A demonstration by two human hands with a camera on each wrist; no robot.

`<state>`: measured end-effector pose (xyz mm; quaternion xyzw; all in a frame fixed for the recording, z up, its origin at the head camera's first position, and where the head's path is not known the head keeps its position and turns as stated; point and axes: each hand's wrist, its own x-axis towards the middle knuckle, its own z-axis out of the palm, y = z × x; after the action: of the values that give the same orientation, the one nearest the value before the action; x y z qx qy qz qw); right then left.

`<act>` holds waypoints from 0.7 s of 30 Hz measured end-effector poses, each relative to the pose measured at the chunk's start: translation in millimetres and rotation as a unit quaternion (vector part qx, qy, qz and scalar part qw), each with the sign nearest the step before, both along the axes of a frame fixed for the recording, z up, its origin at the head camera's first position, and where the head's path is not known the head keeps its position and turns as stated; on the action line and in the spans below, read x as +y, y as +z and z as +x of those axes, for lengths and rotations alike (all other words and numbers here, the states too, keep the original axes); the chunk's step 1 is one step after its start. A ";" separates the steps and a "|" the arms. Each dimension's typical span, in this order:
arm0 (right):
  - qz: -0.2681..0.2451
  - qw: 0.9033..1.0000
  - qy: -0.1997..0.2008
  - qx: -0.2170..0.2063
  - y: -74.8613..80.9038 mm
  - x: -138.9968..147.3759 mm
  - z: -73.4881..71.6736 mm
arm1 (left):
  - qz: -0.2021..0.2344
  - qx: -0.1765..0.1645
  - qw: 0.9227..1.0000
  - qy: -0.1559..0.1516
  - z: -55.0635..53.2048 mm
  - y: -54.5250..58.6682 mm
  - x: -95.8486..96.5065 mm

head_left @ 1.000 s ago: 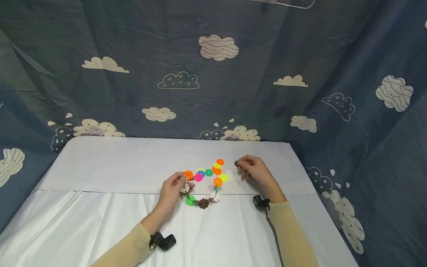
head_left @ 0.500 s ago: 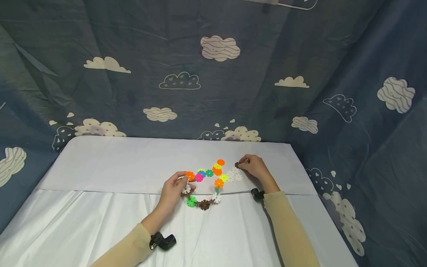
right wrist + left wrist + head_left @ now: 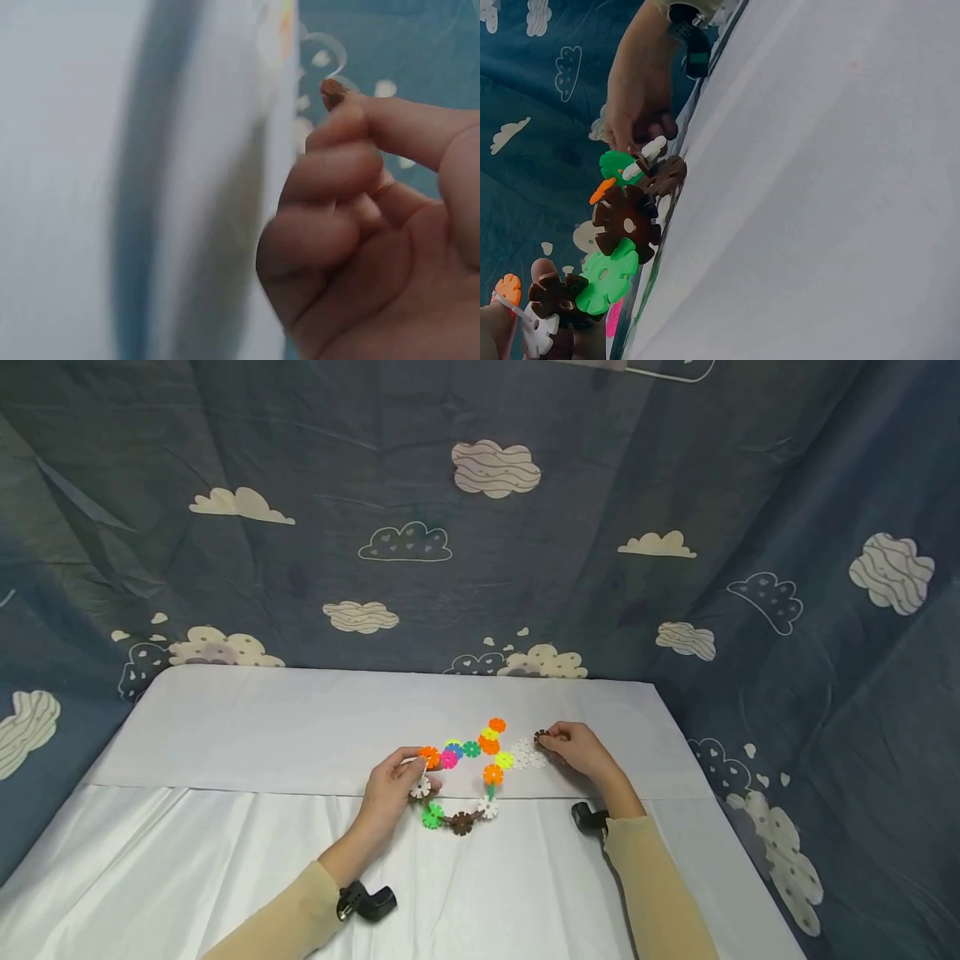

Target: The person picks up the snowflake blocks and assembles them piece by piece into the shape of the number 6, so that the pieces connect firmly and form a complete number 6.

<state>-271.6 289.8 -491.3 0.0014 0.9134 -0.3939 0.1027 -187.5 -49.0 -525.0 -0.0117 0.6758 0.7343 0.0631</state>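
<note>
My left hand (image 3: pixel 388 789) pinches one end of a curved chain of interlocking snowflake discs. In the head view the chain runs from a white disc (image 3: pixel 421 788) through a bright green disc (image 3: pixel 432 815) and a brown disc (image 3: pixel 461 823) to another white disc (image 3: pixel 488 808). Several linked discs, brown and green among them, also show in the left wrist view, the large brown disc (image 3: pixel 628 224) facing the camera. My right hand (image 3: pixel 581 749) pinches a separate brown disc (image 3: pixel 540 737) between thumb and forefinger, apart from the chain. Only a bit of that brown disc (image 3: pixel 332 93) shows in the right wrist view.
Loose discs lie on the white-covered table (image 3: pixel 247 735) beyond the chain: a pink disc (image 3: pixel 448 760), a dark green disc (image 3: pixel 471 749), an orange disc (image 3: pixel 489 745) and others. White discs (image 3: pixel 528 753) lie grouped beside my right hand. A dark cloud-print curtain (image 3: pixel 300 568) hangs behind.
My right hand with the brown disc shifted slightly left, then back right and a little nearer me. My left hand and the chain stayed almost in place.
</note>
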 end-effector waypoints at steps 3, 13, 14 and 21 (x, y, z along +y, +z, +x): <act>-0.052 0.998 0.029 0.010 13.7 -17.1 9.4 | -0.004 -0.001 1.000 0.004 -0.4 0.9 -0.5; -0.137 0.981 0.136 0.015 43.1 -88.1 25.6 | -0.008 -0.005 1.000 -0.006 0.2 -0.9 1.7; -0.139 0.981 0.138 0.015 42.2 -92.1 25.4 | -0.008 -0.003 1.000 -0.007 0.1 -1.3 1.9; -0.124 0.980 0.154 0.028 32.3 -111.3 24.8 | 0.013 -0.002 1.000 -0.026 -0.8 -1.2 0.9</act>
<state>-246.7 178.5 -459.0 -0.1631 0.8494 -0.4833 0.1357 -188.3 -48.1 -526.2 0.0056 0.6662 0.7411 0.0835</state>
